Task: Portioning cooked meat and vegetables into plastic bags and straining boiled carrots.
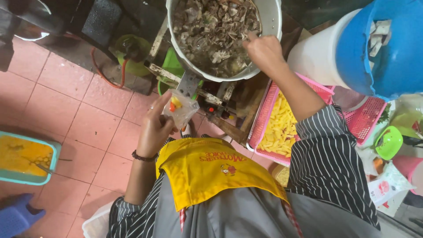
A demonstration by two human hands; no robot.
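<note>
Plastic bag (180,110), one, clear with small orange and yellow bits inside, is pinched between the fingers (164,115) of the left hand (154,128), just below the pot. One big metal pot (222,37) of dark cooked meat stands above; the right hand (264,52) is closed on a utensil handle at its rim. Beside the right forearm lies one pink basket (269,103) of yellow strips, a second pink basket (365,119) behind it. One teal tray (55,152) sits on the floor, well apart.

Left hand (154,128) raised, fingers pinched; right hand (264,53) outstretched, closed.
</note>
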